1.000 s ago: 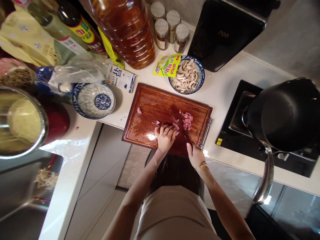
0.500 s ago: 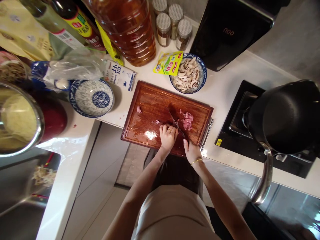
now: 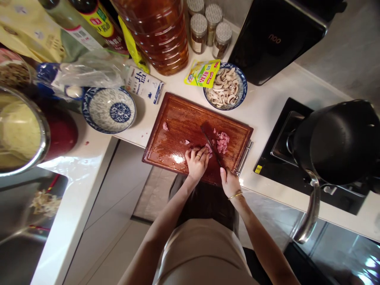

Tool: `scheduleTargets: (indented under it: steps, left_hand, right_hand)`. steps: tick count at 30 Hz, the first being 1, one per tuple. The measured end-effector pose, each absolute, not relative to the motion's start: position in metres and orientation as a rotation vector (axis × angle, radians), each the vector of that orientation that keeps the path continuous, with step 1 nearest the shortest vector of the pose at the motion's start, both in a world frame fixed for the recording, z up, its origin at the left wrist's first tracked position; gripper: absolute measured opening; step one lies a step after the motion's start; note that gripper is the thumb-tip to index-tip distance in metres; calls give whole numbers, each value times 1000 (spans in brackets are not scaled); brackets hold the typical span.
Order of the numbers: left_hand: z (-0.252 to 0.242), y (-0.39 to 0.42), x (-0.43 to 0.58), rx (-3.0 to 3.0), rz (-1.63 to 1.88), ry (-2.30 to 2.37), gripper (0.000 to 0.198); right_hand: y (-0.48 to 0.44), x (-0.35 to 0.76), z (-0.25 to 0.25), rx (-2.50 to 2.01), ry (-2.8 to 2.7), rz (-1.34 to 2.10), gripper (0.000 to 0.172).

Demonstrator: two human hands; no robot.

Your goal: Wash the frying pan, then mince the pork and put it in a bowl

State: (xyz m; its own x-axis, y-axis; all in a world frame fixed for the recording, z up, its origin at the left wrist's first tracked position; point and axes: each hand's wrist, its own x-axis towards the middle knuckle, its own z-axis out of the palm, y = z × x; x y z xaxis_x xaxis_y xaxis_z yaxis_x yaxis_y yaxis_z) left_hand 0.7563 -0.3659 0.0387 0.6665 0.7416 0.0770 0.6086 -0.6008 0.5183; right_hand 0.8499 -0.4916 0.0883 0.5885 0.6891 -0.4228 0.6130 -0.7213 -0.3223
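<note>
My right hand (image 3: 230, 183) is closed round the handle of a kitchen knife (image 3: 211, 145), whose dark blade points up and to the left over the wooden cutting board (image 3: 175, 118). Left of the blade, my left hand (image 3: 197, 161), wearing a ring, has its fingers bent and pressed on a piece of raw meat (image 3: 209, 150). Most of that piece is hidden under the fingertips. Small chopped pink meat (image 3: 222, 141) lies in a heap to the right of the blade. Two small scraps sit farther left, one meat scrap (image 3: 165, 126) near the board's left side.
Behind the board stands a bowl of sliced mushrooms (image 3: 227, 89) with a yellow seasoning packet (image 3: 202, 73) on its rim. A patterned bowl (image 3: 97, 114) and salt packet (image 3: 145, 85) are at the left. A black pan (image 3: 338, 142) sits on the stove at the right.
My left hand has shifted slightly left, away from the blade, and the pink meat at its fingertips now shows. My right hand and the knife handle have moved slightly right.
</note>
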Motion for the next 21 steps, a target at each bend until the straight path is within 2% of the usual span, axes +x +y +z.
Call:
scheduleTargets:
  steps: [10,14,21]
  left_hand:
    - [41,-361,767,2434,257,1157,21]
    - [38,-363,765,2482,239,1115,18]
    - [38,-363,767,2412,314,1140,21]
  right_hand:
    - [-501,831,91,-2878,-1167,878,50]
    - [-484,830,82,-2922,-1224,806,54]
    - [-484,846,81,-2635,-1160,776,62]
